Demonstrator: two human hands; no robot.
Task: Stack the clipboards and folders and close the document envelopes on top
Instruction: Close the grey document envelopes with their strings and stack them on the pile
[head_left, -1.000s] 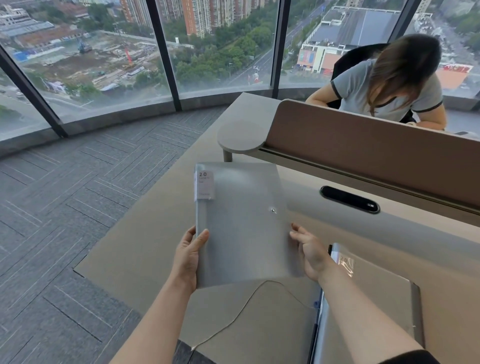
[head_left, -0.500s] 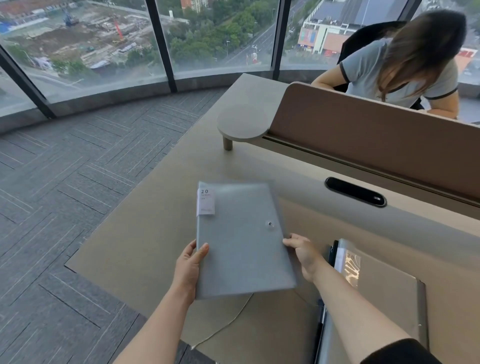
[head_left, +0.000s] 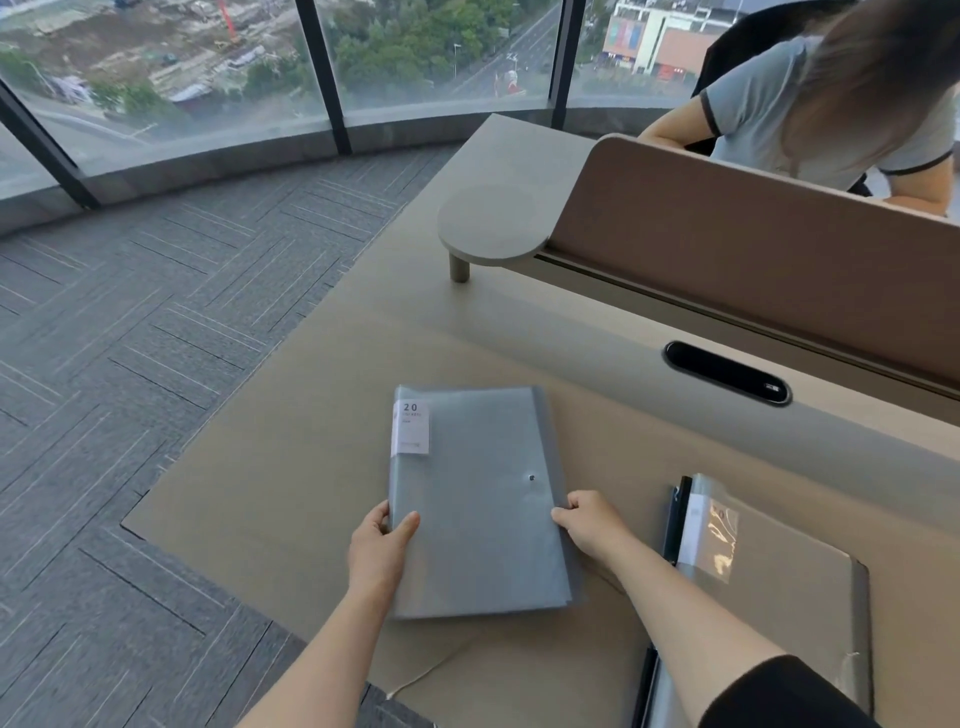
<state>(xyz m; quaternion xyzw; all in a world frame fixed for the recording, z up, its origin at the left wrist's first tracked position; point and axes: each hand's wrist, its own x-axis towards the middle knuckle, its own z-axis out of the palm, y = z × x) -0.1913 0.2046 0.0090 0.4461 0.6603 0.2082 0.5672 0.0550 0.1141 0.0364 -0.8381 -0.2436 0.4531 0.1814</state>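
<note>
A grey translucent folder (head_left: 478, 499) with a white "20" label and a small snap button lies low over the beige desk (head_left: 291, 467). My left hand (head_left: 379, 545) grips its left edge near the bottom, thumb on top. My right hand (head_left: 592, 525) pinches its right edge, where a darker flap shows. At the lower right sits a stack of folders (head_left: 779, 587) wrapped in clear film, with a black clipboard edge (head_left: 675, 519) along its left side.
A brown divider panel (head_left: 753, 249) with a small round shelf (head_left: 493, 228) runs across the desk's back. A black cable slot (head_left: 727, 371) is set in the desk. A white cord (head_left: 431, 670) trails off the front edge. A person sits behind the divider.
Both hands have brought the grey folder down and toward me, from raised above the desk to almost flat on it. The view has tilted downward.
</note>
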